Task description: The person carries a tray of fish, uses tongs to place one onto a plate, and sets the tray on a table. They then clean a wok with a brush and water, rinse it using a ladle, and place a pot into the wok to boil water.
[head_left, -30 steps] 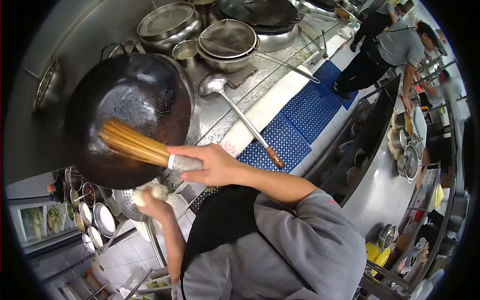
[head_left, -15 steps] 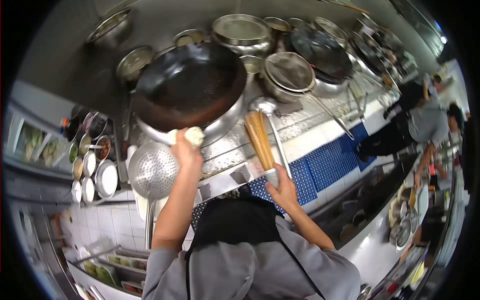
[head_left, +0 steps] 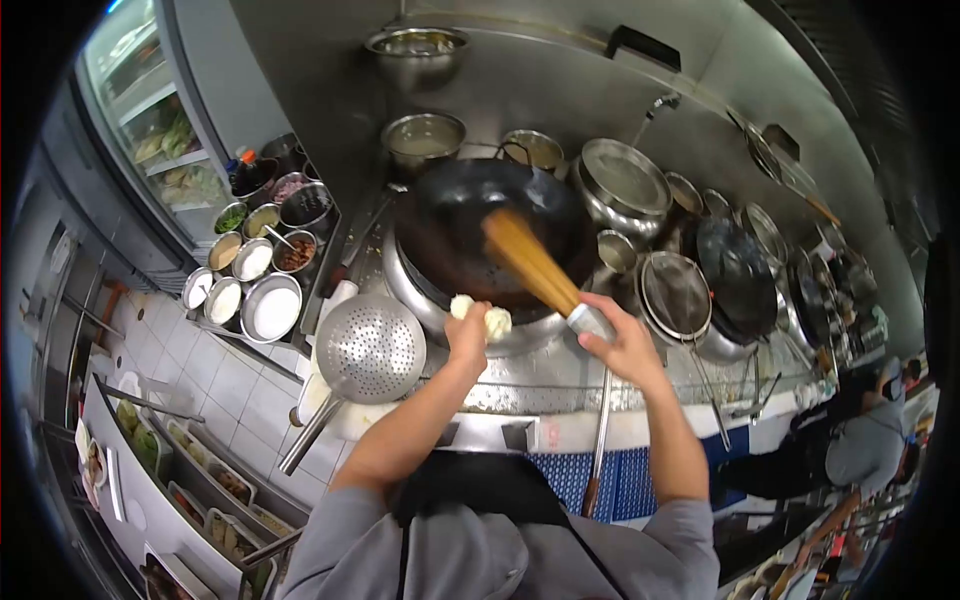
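Fingers of my left hand (head_left: pixel 468 335) are closed around a crumpled whitish cloth (head_left: pixel 496 322), which sticks out on both sides of them near the wok's front rim. My right hand (head_left: pixel 622 345) grips the pale wrapped handle of a bamboo brush (head_left: pixel 535 265). The brush points up and to the left, its bristle end over the inside of a large dark wok (head_left: pixel 430 215). Whether the bristles touch the wok cannot be made out. To the left of my left hand lies a perforated metal strainer (head_left: pixel 370 348) with its handle toward me.
Bowls of ingredients (head_left: pixel 272 309) stand at the left. Metal pots (head_left: pixel 424 140) line the back. A round mesh strainer (head_left: pixel 676 295) and a second dark wok (head_left: pixel 735 270) are on the right. A ladle handle (head_left: pixel 598 440) projects over the front edge. A co-worker (head_left: pixel 870 450) stands far right.
The view has turned, bringing the wok to the middle. The brush has moved from the counter beside the wok to over it, still in my right hand. My left hand still holds the cloth.
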`<state>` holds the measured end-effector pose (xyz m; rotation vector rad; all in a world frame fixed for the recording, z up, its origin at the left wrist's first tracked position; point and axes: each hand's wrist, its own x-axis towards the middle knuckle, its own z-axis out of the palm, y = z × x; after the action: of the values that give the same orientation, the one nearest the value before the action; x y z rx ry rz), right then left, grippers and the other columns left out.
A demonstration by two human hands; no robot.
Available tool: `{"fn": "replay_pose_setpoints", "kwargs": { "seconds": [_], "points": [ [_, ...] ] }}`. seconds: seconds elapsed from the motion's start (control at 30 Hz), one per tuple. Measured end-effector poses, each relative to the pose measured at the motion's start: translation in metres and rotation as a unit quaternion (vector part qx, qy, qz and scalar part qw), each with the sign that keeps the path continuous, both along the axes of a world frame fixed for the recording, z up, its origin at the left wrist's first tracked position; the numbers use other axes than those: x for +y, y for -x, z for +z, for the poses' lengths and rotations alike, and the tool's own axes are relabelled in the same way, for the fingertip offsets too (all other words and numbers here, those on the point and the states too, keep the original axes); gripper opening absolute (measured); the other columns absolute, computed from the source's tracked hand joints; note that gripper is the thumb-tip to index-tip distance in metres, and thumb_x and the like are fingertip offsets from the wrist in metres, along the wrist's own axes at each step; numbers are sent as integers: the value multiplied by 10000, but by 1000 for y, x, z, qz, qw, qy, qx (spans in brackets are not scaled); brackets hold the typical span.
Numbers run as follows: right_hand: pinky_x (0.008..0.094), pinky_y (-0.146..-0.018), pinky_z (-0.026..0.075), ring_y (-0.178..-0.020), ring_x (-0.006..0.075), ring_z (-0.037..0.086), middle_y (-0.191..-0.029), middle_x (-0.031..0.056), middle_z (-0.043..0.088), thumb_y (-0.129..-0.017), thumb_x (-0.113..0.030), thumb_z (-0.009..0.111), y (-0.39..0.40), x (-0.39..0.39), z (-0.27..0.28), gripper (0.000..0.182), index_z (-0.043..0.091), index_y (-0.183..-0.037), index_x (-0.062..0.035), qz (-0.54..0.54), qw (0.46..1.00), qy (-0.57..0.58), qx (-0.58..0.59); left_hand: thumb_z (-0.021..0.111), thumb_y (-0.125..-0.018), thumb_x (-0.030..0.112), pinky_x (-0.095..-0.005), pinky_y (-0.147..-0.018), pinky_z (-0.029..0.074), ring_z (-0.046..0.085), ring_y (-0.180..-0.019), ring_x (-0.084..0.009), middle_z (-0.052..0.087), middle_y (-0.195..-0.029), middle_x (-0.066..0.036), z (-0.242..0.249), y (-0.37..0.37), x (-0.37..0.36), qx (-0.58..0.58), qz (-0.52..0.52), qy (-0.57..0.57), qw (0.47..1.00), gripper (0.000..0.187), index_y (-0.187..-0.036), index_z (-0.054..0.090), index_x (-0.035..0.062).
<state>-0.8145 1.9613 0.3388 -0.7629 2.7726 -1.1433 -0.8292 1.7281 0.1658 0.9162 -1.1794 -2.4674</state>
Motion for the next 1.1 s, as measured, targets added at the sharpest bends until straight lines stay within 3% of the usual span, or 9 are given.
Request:
{"fn": "replay_pose_setpoints", "kwargs": {
  "seconds": [0.1, 0.2, 0.33, 0.53, 0.63, 0.7, 0.8, 0.87, 1.1],
  "points": [
    [371, -906, 512, -1022, 335, 681, -1120, 136, 718, -723, -276, 768, 124, -6, -18, 592, 648, -1301, -233, 148, 974, -163, -44, 700, -836, 191, -323, -488, 495, 683, -666, -179, 685, -846, -58, 23, -10, -9, -49, -75, -11, 996, 213, -988, 585, 96],
    [457, -874, 555, -991, 321, 697, -1022, 134, 723, -772, -272, 718, 215, -40, -21, 435, 697, -1203, -213, -63, 917, -378, 108, 729, -808, 219, -346, -530, 537, 680, -689, -195, 678, -855, -66, 20, -13, -18, -58, -120, -22, 991, 285, -1007, 593, 68],
    [469, -800, 574, -947, 379, 700, -1044, 191, 707, -836, -315, 706, 254, -110, -49, 389, 624, -1143, -89, -293, 932, -153, 151, 751, -843, 190, -351, -555, 569, 674, -684, -191, 676, -852, -73, 21, -34, -37, 21, -153, -129, 979, 266, -1007, 601, 45],
    [459, -973, 505, -1092, 381, 651, -1095, 190, 695, -749, -379, 788, 141, -149, -104, 600, 635, -1274, -131, 113, 991, -71, -11, 773, -791, 188, -335, -602, 567, 667, -734, -203, 664, -922, -104, 29, -154, -96, 36, -158, -58, 985, 469, -1181, 572, 21],
    [435, -980, 504, -1080, 355, 659, -1138, 144, 702, -719, -345, 802, 145, -98, -59, 497, 700, -1173, -170, 142, 973, -182, 15, 799, -754, 237, -348, -618, 572, 673, -726, -216, 677, -925, -114, 10, -220, -125, -8, -90, -54, 995, 546, -1192, 577, -3],
    [475, -804, 568, -892, 369, 709, -923, 193, 723, -767, -261, 734, 231, -66, -77, 347, 704, -1096, -156, -5, 920, -370, 131, 802, -757, 254, -359, -698, 578, 678, -814, -244, 671, -994, -129, 10, -242, -133, -9, -69, -73, 995, 563, -1200, 574, -9],
    [506, -784, 563, -868, 420, 697, -906, 229, 713, -829, -299, 706, 257, -75, -45, 425, 622, -1183, -80, -287, 926, -157, 189, 790, -779, 274, -370, -745, 575, 671, -876, -256, 660, -1038, -136, 26, -240, -127, -4, -28, -60, 998, 569, -1220, 562, -5],
    [512, -799, 559, -890, 429, 691, -948, 235, 709, -838, -335, 707, 257, -104, -62, 477, 592, -1232, -91, -307, 929, -125, 165, 778, -798, 288, -375, -758, 574, 669, -894, -259, 656, -1058, -138, 22, -238, -119, -16, -28, -64, 997, 583, -1249, 545, -1],
    [424, -1003, 488, -1120, 379, 639, -1159, 187, 691, -718, -333, 825, 120, -129, -52, 582, 671, -1258, -180, 114, 983, -121, -83, 755, -820, 282, -367, -839, 551, 652, -983, -232, 637, -1133, -112, 1, -249, -126, -21, -90, -51, 994, 636, -1320, 492, -9]
  ]
}}
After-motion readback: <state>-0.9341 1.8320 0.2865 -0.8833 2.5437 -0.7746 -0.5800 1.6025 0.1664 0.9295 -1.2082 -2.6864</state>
